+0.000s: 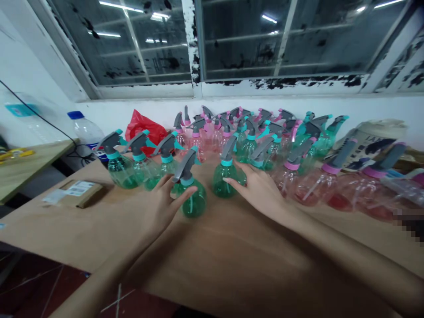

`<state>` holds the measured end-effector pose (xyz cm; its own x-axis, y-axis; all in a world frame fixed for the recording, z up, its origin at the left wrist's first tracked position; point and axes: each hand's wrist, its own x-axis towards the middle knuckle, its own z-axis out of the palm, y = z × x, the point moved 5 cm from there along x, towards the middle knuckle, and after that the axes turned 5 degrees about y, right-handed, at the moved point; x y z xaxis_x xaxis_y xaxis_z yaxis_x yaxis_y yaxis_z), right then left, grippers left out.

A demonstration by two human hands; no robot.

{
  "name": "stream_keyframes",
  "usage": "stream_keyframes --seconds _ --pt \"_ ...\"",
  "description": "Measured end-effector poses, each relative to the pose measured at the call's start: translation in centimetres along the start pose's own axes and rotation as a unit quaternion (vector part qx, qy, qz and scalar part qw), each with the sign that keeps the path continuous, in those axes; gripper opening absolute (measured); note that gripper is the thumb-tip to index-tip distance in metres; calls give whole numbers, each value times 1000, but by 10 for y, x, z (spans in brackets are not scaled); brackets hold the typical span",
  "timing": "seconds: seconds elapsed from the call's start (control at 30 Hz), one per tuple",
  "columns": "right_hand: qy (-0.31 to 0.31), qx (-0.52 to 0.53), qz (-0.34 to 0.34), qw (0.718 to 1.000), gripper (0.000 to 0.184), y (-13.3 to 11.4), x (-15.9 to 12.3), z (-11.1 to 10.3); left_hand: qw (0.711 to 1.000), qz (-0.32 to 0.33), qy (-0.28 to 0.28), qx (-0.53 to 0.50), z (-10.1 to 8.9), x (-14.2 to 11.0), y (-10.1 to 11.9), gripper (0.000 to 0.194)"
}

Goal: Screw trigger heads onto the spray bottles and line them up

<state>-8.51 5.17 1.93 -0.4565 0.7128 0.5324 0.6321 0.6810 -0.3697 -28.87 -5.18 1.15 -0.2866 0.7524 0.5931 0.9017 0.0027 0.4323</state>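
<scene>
My left hand [164, 204] is curled round the left side of a green spray bottle [192, 199] with a grey trigger head, thumb across its front. My right hand [256, 187] lies with fingers stretched against the right side of a second green spray bottle [224, 179]. Both bottles stand upright on the brown table [232, 260]. Behind them stand several more green [123, 170] and pink [300, 185] spray bottles in rows.
A red plastic bag [144, 128] lies behind the bottles by the wall under the window. A large water bottle [86, 130] stands at the left. A small cardboard box [81, 193] sits on the table's left. A printed sack [374, 143] lies at the right.
</scene>
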Motion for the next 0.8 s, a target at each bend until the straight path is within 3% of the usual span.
stream_keyframes --seconds 0.37,0.57,0.8 --pt "-11 -34 42 998 67 0 20 30 999 40 -10 13 17 30 -2 36" --pt "-3 -55 27 998 65 -1 20 29 999 41 -23 16 22 41 -1 36" --pt "-48 -76 40 995 69 -2 20 27 999 45 -25 10 28 53 5 30"
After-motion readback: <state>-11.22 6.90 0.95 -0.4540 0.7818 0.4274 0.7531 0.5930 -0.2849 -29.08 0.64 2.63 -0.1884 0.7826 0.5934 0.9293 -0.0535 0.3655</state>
